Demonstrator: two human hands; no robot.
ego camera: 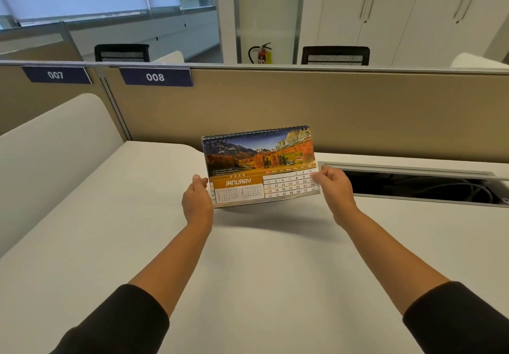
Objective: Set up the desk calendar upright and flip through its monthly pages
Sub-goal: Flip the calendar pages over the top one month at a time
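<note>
A spiral-bound desk calendar (260,165) is held upright a little above the white desk (248,271), its shadow falling on the surface below. The front page shows an autumn mountain photo and the month JANUARY 2026. My left hand (197,198) pinches its lower left edge. My right hand (334,188) grips its lower right edge. The spiral binding runs along the top. The back of the calendar is hidden.
A beige partition (358,111) with labels 007 and 008 stands behind the desk. An open cable tray (413,185) with wires is sunk into the desk at right. A white curved divider (55,147) borders the left side. Beyond the partition are chairs, cabinets and a fire extinguisher.
</note>
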